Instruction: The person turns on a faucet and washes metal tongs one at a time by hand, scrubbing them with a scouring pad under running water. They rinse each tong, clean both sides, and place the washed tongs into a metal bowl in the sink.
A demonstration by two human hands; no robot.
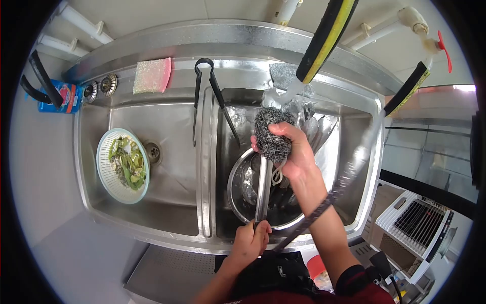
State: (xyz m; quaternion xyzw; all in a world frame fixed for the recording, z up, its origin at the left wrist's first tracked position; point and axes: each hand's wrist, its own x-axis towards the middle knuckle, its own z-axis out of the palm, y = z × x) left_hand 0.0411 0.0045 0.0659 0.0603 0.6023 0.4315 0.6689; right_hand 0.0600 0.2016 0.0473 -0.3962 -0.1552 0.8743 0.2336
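Observation:
My right hand (296, 152) is wrapped round a grey steel wool scrubber (273, 133), pressed over the upper end of a long shiny metal utensil (264, 185). The scrubber hides that end, so its exact kind cannot be made out. Lower down, my left hand (249, 242) grips the utensil's near end. Water from a black hose with a yellow stripe (324, 40) runs down beside the scrubber. Beneath my hands, a round metal bowl (231, 190) stands in the right basin, with dark utensils and a white cord loop in it.
Black-handled tongs (216, 91) lean over the sink divider (204, 172). The left basin holds a white strainer basket (109, 177) with green vegetable scraps, near the drain (153, 153). A pink sponge (152, 76) lies on the back ledge. A dark hose (324, 205) crosses my right forearm.

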